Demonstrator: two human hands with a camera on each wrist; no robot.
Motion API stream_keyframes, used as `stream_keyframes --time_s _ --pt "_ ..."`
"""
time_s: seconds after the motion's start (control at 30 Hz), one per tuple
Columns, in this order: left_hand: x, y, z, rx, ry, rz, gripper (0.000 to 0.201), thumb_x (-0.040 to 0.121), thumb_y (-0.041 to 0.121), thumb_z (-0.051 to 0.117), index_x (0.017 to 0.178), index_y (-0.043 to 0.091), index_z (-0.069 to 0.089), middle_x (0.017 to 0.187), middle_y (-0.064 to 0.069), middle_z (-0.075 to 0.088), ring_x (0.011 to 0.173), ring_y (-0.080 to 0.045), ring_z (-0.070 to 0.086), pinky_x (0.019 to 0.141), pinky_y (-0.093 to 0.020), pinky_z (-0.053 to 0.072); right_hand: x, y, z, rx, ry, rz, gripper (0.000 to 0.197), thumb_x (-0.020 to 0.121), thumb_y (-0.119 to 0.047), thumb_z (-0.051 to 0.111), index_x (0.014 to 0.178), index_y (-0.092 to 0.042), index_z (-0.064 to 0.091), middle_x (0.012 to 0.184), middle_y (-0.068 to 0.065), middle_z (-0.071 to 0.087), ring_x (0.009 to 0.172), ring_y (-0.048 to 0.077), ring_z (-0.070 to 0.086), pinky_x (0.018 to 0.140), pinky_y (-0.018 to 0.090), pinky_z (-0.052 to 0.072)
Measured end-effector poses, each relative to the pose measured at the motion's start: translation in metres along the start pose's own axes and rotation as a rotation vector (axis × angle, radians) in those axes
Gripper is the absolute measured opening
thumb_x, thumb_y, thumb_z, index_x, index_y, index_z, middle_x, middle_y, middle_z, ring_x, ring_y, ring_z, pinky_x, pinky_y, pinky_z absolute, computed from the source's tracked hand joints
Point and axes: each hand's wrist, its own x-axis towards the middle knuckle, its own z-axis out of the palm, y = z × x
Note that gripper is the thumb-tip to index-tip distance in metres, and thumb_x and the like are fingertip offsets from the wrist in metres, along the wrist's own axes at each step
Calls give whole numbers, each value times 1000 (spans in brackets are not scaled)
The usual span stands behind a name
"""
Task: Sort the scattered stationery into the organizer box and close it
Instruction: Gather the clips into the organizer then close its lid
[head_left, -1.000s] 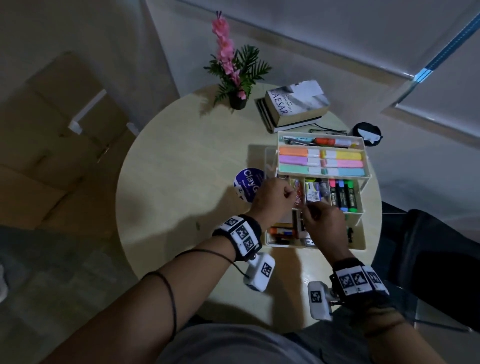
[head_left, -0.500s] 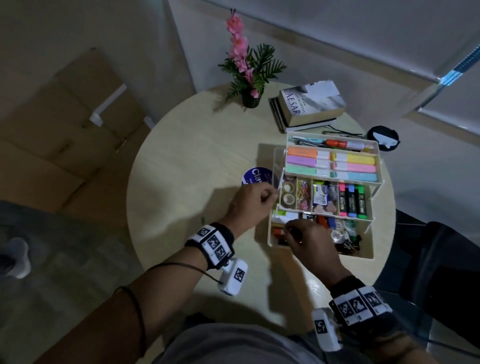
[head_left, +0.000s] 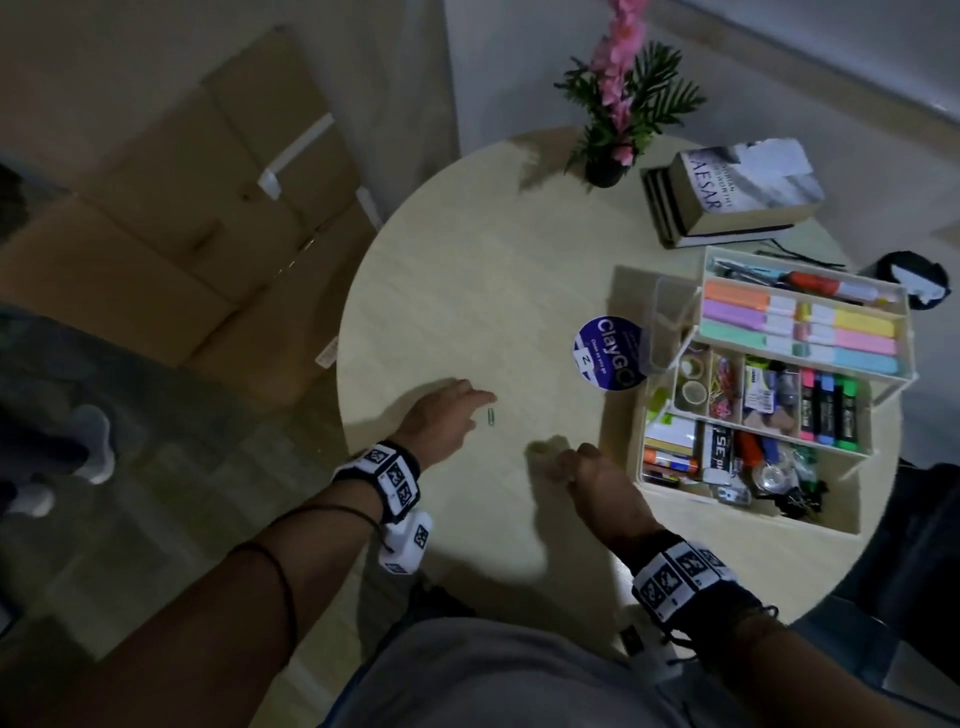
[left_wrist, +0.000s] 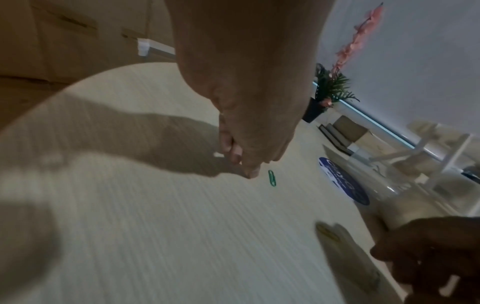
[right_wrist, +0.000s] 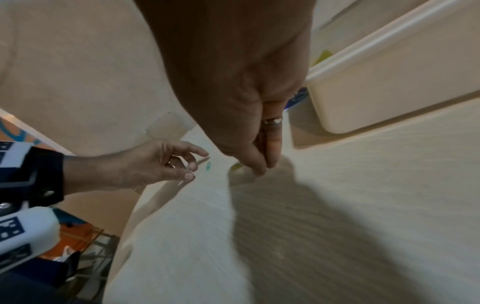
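The tiered organizer box (head_left: 810, 519) stands open at the table's right, its trays full of highlighters, markers, clips and tape; its cream wall (right_wrist: 389, 86) also shows in the right wrist view. A green paper clip (head_left: 490, 417) (left_wrist: 272, 178) (right_wrist: 208, 166) lies loose on the table. My left hand (head_left: 480, 410) (left_wrist: 246, 164) hovers just left of it, fingers loosely spread, holding nothing. A yellow paper clip (left_wrist: 327, 234) (right_wrist: 235, 165) lies nearer the box. My right hand (head_left: 550, 462) (right_wrist: 262, 168) points straight fingers down at the table beside that clip.
A round blue ClayGo lid (head_left: 610, 353) lies left of the box. A potted pink flower (head_left: 618, 104) and stacked books (head_left: 737, 197) stand at the back. The round table's edge (head_left: 348, 415) runs close behind my left hand. Cardboard boxes (head_left: 182, 234) sit on the floor.
Both hands have left the organizer box and moved left over the bare table, the left to the green clip, the right to the yellow one.
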Motion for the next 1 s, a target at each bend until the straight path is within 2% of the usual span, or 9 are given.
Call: stream_keyframes --time_s 0.1,0.27,0.37,0.47,0.57,0.73,0.83,0.9,1.0 --pt "11 5 2 9 -43 18 31 102 20 57 130 25 69 136 -1 61 123 -22 56 92 -26 36 0 14 5 -19 10 19 40 96 3 54 132 -11 62 111 11 61 94 30 68 84 38 58" --pt "19 5 -5 16 -56 93 21 103 24 62 98 10 77 107 -8 66 98 -26 63 76 -30 44 -3 19 7 -47 -30 29 29 101 -5 53 125 -11 69 112 12 63 96 29 68 83 37 57" --pt "21 2 -2 96 -48 140 17 103 17 61 98 7 73 108 -11 64 100 -30 63 77 -33 49 1 17 7 -22 -2 42 24 102 -10 55 117 -11 74 105 12 65 92 31 68 79 37 56" --pt "20 4 -2 245 -74 224 15 104 17 58 104 8 69 114 -11 63 108 -28 60 80 -27 39 3 12 5 9 37 54 26 101 -10 56 124 -9 68 106 13 63 88 34 68 75 40 55" --pt "19 2 -3 432 -70 335 24 103 21 48 112 8 66 119 -15 63 111 -34 58 90 -41 45 2 4 1 75 99 57 30 99 -7 58 129 -10 59 102 12 61 79 35 66 67 42 52" --pt "11 0 -3 489 -285 359 16 100 15 57 99 15 73 98 -4 63 98 -25 56 86 -35 47 6 6 3 88 109 70 15 100 -14 59 114 -16 65 93 9 63 81 32 65 70 39 51" --pt "8 9 -6 326 -175 348 14 96 0 57 101 12 60 98 -10 64 87 -24 60 69 -32 42 7 4 4 65 103 78 15 98 -11 59 112 -13 63 92 9 63 79 33 66 66 40 51" --pt "6 15 -3 173 -111 329 12 97 2 60 104 11 58 94 -10 67 79 -25 63 62 -31 41 7 1 4 67 97 77 17 98 -12 57 114 -11 58 93 11 63 78 35 66 65 43 53" --pt "5 34 2 2 -111 314 28 99 14 67 125 10 58 100 -10 73 87 -26 68 69 -37 54 8 -4 3 88 85 98 24 94 -7 57 118 -7 60 100 13 66 86 33 66 74 44 57"
